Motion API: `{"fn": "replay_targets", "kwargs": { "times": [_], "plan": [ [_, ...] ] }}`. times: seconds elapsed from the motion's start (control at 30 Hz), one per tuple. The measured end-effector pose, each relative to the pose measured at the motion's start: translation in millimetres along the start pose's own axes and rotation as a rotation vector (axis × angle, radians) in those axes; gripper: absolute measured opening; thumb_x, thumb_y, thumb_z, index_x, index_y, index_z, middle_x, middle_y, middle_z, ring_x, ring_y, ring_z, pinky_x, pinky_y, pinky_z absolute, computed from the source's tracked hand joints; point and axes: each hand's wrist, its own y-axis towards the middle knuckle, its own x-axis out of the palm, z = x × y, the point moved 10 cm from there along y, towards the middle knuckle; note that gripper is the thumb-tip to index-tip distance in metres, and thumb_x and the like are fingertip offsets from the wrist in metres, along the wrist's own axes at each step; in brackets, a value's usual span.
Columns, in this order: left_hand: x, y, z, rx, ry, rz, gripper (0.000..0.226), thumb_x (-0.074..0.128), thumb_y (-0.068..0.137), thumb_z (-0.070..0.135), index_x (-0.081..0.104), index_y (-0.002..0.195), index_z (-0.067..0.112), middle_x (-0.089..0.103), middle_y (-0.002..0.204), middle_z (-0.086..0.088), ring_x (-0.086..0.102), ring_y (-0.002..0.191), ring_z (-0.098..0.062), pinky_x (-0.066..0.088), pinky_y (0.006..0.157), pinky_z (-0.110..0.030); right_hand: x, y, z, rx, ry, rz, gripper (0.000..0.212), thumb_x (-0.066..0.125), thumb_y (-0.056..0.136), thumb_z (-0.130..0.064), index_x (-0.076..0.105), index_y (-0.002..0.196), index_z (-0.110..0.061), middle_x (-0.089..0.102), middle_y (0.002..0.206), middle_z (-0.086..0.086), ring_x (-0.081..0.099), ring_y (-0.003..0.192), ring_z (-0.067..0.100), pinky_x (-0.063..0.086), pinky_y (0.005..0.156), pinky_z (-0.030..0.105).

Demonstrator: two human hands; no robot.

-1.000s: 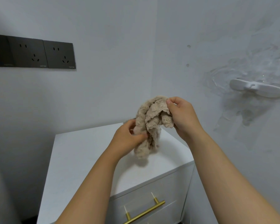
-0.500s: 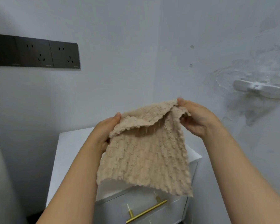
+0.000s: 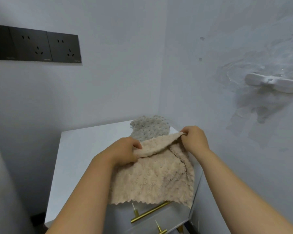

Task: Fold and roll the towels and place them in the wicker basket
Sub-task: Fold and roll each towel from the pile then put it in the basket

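Head view: left hand (image 3: pixel 123 151) and right hand (image 3: pixel 194 141) pinch beige towel (image 3: pixel 152 181) corners.
Now lowered onto white cabinet (image 3: pixel 78 152), near grey towel (image 3: pixel 149 127).

Left hand (image 3: pixel 125 152) and right hand (image 3: pixel 194 140) forward, fingers curled, pinching.

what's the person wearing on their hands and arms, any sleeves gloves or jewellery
Nothing worn shows. The left hand and right hand are ungloved, with no ring on the fingers in sight. The left forearm and right forearm are bare down to the bottom edge of the head view: no sleeve, watch or bracelet. The nails are too blurred to describe.
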Motion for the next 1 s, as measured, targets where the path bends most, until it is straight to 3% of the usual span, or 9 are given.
{"fn": "replay_targets", "kwargs": {
  "times": [0.1, 0.3, 0.47, 0.53, 0.6, 0.7, 0.77, 0.87, 1.0],
  "plan": [
    [-28, -4, -5, -0.042, -0.029, 0.231, 0.013, 0.056, 0.082, 0.017, 0.069, 0.084, 0.018, 0.066, 0.086, 0.002, 0.061, 0.082, -0.017, 0.051, 0.071, -0.032, -21, 2, -7, -0.022, 0.008, 0.100, 0.026, 0.052, 0.086, -0.008, 0.056, 0.061, -0.008, 0.054, 0.060, 0.005, 0.052, 0.063, 0.024, 0.032, 0.051, 0.029],
    [-89, -25, -22, -0.169, 0.039, 0.629, 0.038, 0.047, 0.091, 0.020, 0.042, 0.053, 0.017, 0.046, 0.061, 0.000, 0.048, 0.064, -0.025, 0.033, 0.052, -0.029, -53, 4, -22, -0.035, 0.073, 0.216, 0.047, 0.062, 0.089, -0.021, 0.036, 0.051, -0.012, 0.035, 0.047, 0.003, 0.033, 0.047, 0.019, 0.021, 0.046, 0.029],
    [-114, -39, -32, -0.307, 0.123, 0.791, 0.047, 0.048, 0.096, 0.027, 0.044, 0.051, 0.014, 0.047, 0.062, -0.005, 0.044, 0.057, -0.024, 0.027, 0.048, -0.027, -58, 8, -30, -0.010, 0.199, 0.184, 0.037, 0.058, 0.088, -0.016, 0.056, 0.058, 0.003, 0.060, 0.052, 0.013, 0.055, 0.052, 0.023, 0.048, 0.059, 0.032],
    [-114, -37, -37, -0.296, -0.069, 0.806, 0.040, 0.048, 0.095, 0.016, 0.050, 0.055, 0.009, 0.054, 0.058, -0.007, 0.050, 0.056, -0.026, 0.038, 0.049, -0.032, -63, 9, -35, -0.014, 0.318, 0.233, 0.032, 0.057, 0.089, -0.014, 0.061, 0.066, 0.007, 0.067, 0.063, 0.018, 0.065, 0.062, 0.019, 0.048, 0.062, 0.028],
    [-107, -32, -48, -0.293, -0.390, 0.789, 0.033, 0.045, 0.094, 0.008, 0.060, 0.065, 0.005, 0.064, 0.065, -0.009, 0.064, 0.058, -0.028, 0.054, 0.061, -0.040, -58, 14, -39, -0.038, 0.347, 0.272, 0.026, 0.056, 0.091, -0.013, 0.068, 0.075, 0.003, 0.071, 0.089, 0.021, 0.066, 0.097, 0.020, 0.040, 0.072, 0.023],
    [-85, -26, -66, -0.326, -0.834, 0.771, 0.037, 0.041, 0.095, 0.003, 0.058, 0.064, 0.013, 0.065, 0.082, 0.007, 0.071, 0.060, -0.025, 0.058, 0.078, -0.042, -20, 19, -34, -0.042, 0.247, 0.156, 0.024, 0.052, 0.095, -0.016, 0.073, 0.092, -0.004, 0.055, 0.135, 0.017, 0.030, 0.141, 0.017, 0.028, 0.084, 0.016],
    [-71, -24, -81, -0.366, -1.035, 0.785, 0.035, 0.045, 0.093, 0.000, 0.063, 0.067, 0.016, 0.065, 0.080, 0.009, 0.072, 0.068, -0.023, 0.056, 0.086, -0.040, -2, 18, -20, 0.003, 0.183, 0.130, 0.027, 0.051, 0.095, -0.017, 0.071, 0.089, -0.001, 0.063, 0.122, 0.019, 0.048, 0.127, 0.024, 0.037, 0.076, 0.026],
    [-55, -18, -92, -0.384, -1.198, 0.777, 0.031, 0.049, 0.091, 0.001, 0.069, 0.072, 0.016, 0.069, 0.076, -0.001, 0.072, 0.077, -0.019, 0.055, 0.090, -0.036, -11, 11, -12, 0.036, 0.181, 0.244, 0.032, 0.053, 0.094, -0.021, 0.068, 0.072, -0.002, 0.067, 0.070, 0.013, 0.062, 0.075, 0.031, 0.041, 0.059, 0.031],
    [-58, -12, -87, -0.297, -1.135, 0.808, 0.026, 0.053, 0.093, 0.010, 0.072, 0.082, 0.023, 0.071, 0.096, 0.004, 0.067, 0.096, -0.014, 0.053, 0.093, -0.034, -12, 13, -11, 0.030, 0.556, 0.245, 0.025, 0.053, 0.094, -0.012, 0.072, 0.078, -0.003, 0.071, 0.074, 0.010, 0.068, 0.066, 0.017, 0.057, 0.075, 0.037]
  ]
}}
